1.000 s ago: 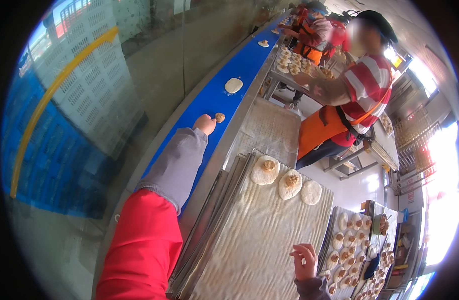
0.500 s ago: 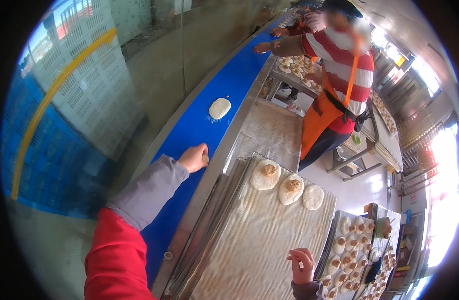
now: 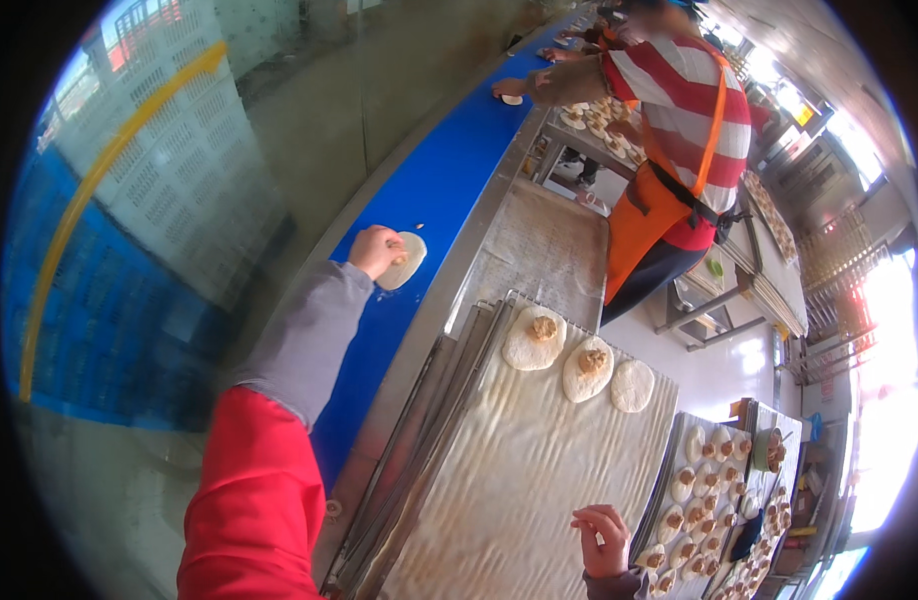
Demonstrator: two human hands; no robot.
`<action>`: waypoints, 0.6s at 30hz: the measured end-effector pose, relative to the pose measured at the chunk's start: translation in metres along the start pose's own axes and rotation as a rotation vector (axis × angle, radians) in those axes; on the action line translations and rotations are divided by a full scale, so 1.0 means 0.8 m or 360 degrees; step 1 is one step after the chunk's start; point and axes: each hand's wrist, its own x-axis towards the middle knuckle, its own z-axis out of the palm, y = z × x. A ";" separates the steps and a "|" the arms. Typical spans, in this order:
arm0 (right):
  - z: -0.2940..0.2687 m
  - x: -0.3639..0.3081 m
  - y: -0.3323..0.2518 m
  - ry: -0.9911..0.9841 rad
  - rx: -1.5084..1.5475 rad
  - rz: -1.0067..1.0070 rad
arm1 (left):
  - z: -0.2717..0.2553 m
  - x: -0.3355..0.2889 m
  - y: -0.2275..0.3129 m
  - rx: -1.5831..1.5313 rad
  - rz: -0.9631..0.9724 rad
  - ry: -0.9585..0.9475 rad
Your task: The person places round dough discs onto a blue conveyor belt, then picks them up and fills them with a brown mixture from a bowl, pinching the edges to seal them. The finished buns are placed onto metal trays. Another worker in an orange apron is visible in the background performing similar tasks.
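- Blue belt [image 3: 449, 170]: runs from the lower left up to the far end, with a flat piece of dough lying on its near stretch.
- Tray [image 3: 519, 450]: right of the belt, lined with a wrinkled pale cloth.
- Co-worker [image 3: 679, 100]: in a striped shirt farther along, one hand on the belt.
- Right hand [image 3: 603, 540]: over the tray's lower right part, fingers loosely curled and apart, nothing seen in it.
- Left hand [image 3: 377, 250]: at the left edge of the dough on the belt, fingers bent inward over it; whether they grip it, or hide something, I cannot tell.
- Dough rounds: three on the tray's far end, two topped [image 3: 524, 345] [image 3: 582, 383] and one plain [image 3: 633, 386].
- Piece of dough [image 3: 411, 265]: likely light, soft and stretchy, easily torn or dented; best lifted by sliding flat fingers under the rim, with the thumb light on top.
- Filling lumps [image 3: 543, 328] [image 3: 591, 360]: probably moist and crumbly, so better cupped than pinched.
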 end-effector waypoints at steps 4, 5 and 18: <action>-0.009 -0.002 -0.002 0.0025 0.0005 -0.0025 | -0.028 -0.032 -0.022 -0.0124 -0.0192 -0.0194; -0.010 -0.002 -0.002 0.0020 -0.0001 -0.0005 | -0.039 -0.043 -0.025 -0.0218 -0.0386 -0.0340; -0.001 -0.015 0.000 -0.0261 0.0196 -0.0223 | -0.106 -0.238 0.022 -0.0034 -0.0746 -0.0440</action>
